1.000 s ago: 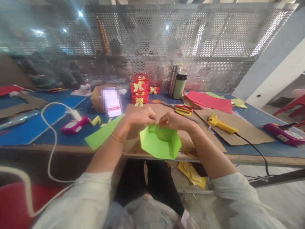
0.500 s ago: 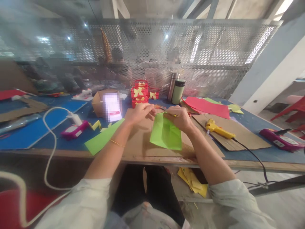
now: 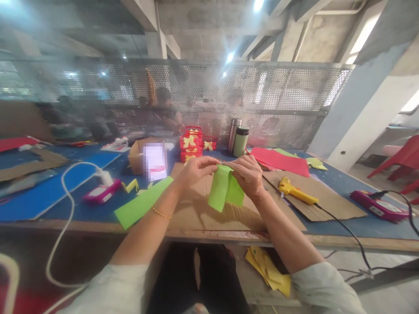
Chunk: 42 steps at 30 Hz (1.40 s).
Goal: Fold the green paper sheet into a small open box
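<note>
A bright green sheet [image 3: 218,189], thin like paper or felt, hangs over the cardboard with its lower part bent into two flaps. My left hand [image 3: 198,169] pinches its upper left edge between thumb and fingers. Close by on the right, my right hand [image 3: 248,174] is closed on the upper right part, its fingers curled over the edge. Both hands are raised slightly above the brown cardboard [image 3: 193,213]. Whether the right fingers hold anything besides the sheet is hidden. A longer green strip [image 3: 140,205] lies by my left forearm.
Red boxes with yellow bows [image 3: 191,146] are stacked behind my hands, near a green tumbler [image 3: 241,141]. A yellow glue gun [image 3: 299,192] with its cord lies at right. Purple power strips [image 3: 102,192] sit on both sides. A lit phone [image 3: 154,162] leans against a cardboard box.
My left hand has moved right and taken hold of the sheet's top edge. The sheet, spread broad before, now hangs narrower and bent. The view has tilted upward.
</note>
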### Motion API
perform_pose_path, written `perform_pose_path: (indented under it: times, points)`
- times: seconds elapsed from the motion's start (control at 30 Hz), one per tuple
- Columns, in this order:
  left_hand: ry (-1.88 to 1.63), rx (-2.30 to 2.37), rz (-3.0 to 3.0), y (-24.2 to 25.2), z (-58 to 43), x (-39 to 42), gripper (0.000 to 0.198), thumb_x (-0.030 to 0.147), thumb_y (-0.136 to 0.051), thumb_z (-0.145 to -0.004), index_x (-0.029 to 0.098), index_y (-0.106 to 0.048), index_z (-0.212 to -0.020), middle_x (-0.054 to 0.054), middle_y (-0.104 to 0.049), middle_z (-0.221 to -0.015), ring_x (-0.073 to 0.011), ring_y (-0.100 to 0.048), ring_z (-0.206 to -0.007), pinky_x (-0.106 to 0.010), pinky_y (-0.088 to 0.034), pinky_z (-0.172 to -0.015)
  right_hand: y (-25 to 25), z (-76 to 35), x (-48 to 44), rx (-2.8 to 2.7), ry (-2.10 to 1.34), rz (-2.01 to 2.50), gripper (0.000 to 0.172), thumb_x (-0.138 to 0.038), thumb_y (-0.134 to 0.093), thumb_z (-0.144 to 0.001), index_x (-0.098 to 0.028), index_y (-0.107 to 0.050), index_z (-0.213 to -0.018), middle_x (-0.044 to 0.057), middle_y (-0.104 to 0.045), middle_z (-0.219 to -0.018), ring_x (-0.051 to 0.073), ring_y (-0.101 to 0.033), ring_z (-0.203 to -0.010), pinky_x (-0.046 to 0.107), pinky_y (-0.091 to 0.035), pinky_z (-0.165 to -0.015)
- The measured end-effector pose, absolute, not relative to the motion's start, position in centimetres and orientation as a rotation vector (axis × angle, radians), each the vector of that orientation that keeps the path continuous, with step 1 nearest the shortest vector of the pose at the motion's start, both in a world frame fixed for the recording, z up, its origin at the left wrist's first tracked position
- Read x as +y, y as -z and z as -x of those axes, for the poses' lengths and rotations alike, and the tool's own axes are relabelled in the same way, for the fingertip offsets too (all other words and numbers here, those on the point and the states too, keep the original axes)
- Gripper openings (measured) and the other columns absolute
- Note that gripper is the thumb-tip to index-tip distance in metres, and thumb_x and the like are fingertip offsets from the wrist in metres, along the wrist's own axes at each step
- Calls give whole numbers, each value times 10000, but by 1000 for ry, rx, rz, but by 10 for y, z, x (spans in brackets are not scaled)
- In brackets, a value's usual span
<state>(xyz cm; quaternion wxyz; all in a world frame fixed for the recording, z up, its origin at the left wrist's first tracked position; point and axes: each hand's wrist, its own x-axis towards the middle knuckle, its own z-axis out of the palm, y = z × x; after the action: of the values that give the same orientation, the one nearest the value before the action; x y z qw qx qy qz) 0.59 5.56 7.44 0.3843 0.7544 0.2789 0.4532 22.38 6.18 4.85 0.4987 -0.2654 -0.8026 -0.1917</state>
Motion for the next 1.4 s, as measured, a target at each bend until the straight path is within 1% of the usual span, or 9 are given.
perform_pose_path:
  times: [0.2,0.37,0.47,0.7,0.9,1.0,1.13,1.23,1.4]
  points:
    - [-1175,693,-1919,-76,-7,53,226,331,-721,-805,161,-728,-953,-81,-741,-1010,-167,-649,-929,-318,-509,-869,-47,-221,63,-1936,452,595,349,-322,-442,-1029,-235,-779,-1052,79,-745,-871,196,-586,-768,365,-393,-751]
    - [-1148,728,-1927,-76,-7,53,274,403,-701,-825,153,-709,-939,-74,-725,-966,-167,-642,-902,-318,-503,-855,-45,-221,65,-1985,426,590,347,-324,-445,-1025,-241,-771,-1112,80,-728,-857,204,-578,-776,362,-391,-743]
    - [-1150,727,-1950,-75,-7,53,298,433,-721,-815,153,-695,-917,-66,-710,-938,-167,-635,-898,-315,-496,-853,-45,-219,64,-1991,410,596,356,-326,-442,-1023,-241,-773,-1120,81,-726,-849,203,-571,-763,360,-396,-727]
    - [-1155,702,-1977,-76,-7,54,246,397,-722,-820,163,-682,-883,-47,-688,-888,-157,-620,-869,-307,-493,-834,-46,-212,61,-1987,267,590,321,-303,-464,-1006,-216,-773,-1003,70,-709,-799,204,-590,-766,353,-405,-728]
    - [-1191,675,-1986,-75,-8,55,227,383,-733,-818,172,-684,-885,-41,-692,-915,-150,-626,-886,-305,-490,-855,-49,-210,60,-1985,194,627,309,-290,-460,-1006,-220,-750,-925,55,-669,-742,196,-567,-727,346,-383,-707]
    - [-1221,687,-1982,-75,-9,55,236,391,-731,-825,167,-690,-884,-47,-698,-916,-153,-627,-887,-308,-489,-854,-51,-209,59,-1969,211,618,317,-277,-450,-1007,-209,-710,-839,50,-640,-707,193,-551,-708,344,-371,-698]
    - [-1263,684,-1951,-75,-10,56,232,383,-744,-815,159,-700,-854,-46,-703,-880,-150,-622,-855,-306,-491,-842,-53,-207,58,-1985,217,629,335,-267,-417,-1015,-208,-590,-733,52,-607,-706,188,-528,-704,342,-364,-693]
    - [-1303,659,-1917,-74,-9,58,225,373,-761,-799,156,-700,-818,-42,-704,-843,-146,-615,-817,-308,-494,-831,-53,-206,58,-1981,231,606,340,-275,-389,-1028,-219,-518,-718,43,-573,-692,188,-507,-688,337,-354,-673]
    - [-1307,636,-1899,-74,-10,57,200,348,-768,-791,162,-699,-818,-29,-698,-825,-134,-607,-782,-300,-492,-813,-55,-205,58,-1964,253,554,336,-258,-417,-1028,-223,-469,-699,17,-529,-649,176,-478,-653,331,-324,-648]
